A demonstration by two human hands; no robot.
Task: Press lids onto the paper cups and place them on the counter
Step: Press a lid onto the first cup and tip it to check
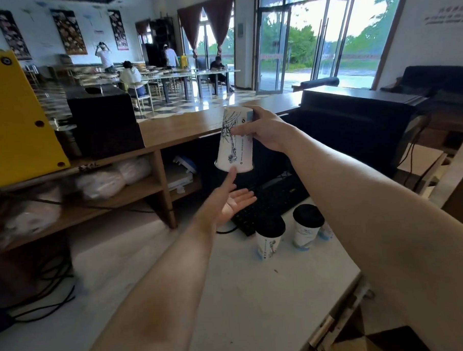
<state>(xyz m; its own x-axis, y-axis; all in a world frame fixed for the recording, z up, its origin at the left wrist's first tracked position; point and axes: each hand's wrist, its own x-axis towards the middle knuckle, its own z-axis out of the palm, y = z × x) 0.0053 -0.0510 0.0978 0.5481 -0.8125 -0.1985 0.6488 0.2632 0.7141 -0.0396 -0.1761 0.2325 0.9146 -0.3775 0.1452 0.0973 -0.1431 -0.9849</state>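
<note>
Paper cup point(270, 244) with a black lid stands upright on the white counter point(149, 271), and a second lidded cup point(306, 233) stands just to its right, near it but not touching. Behind them a black keyboard point(271, 204) lies on the same surface.

Above the keyboard the left hand point(233, 201) is held palm up with its fingers straight and relaxed, grasping nothing. One fingertip point(233, 172) touches the rim of an unlidded cup point(235, 143). This cup is in the air, turned mouth down and slightly tilted. The right hand point(265, 131) grasps it near its base, with fingers and thumb curled round the wall.

Beyond the hands runs a wooden counter point(175, 127) with shelves beneath. A black box point(103, 120) and a yellow panel point(15, 118) sit at its left end. Farther back are tables, several people and glass doors.
</note>
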